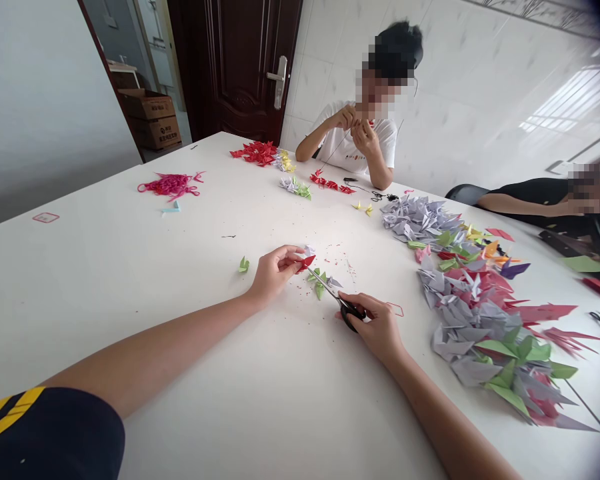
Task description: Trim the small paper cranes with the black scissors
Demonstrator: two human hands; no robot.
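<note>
Between the fingertips of my left hand [279, 270] is a small red folded paper piece [307, 262], pinched above the white table [190, 373]. My right hand [375, 325] grips black-handled scissors [349, 312], whose blades point up and left and meet the red paper. Whether the blades are parted I cannot make out. Below the blades lie green folded paper pieces [320, 283] and a grey-white one [333, 281]. Tiny red paper scraps [350, 265] are scattered around them. A single green folded piece [243, 265] rests left of my left hand.
A long heap of folded paper cranes [470, 313] covers the right side. Farther back are a red paper pile [256, 153] and a pink heap [170, 185]. Across the table, a person [353, 137] handles a thread with red pieces; another person [530, 200] sits at the right.
</note>
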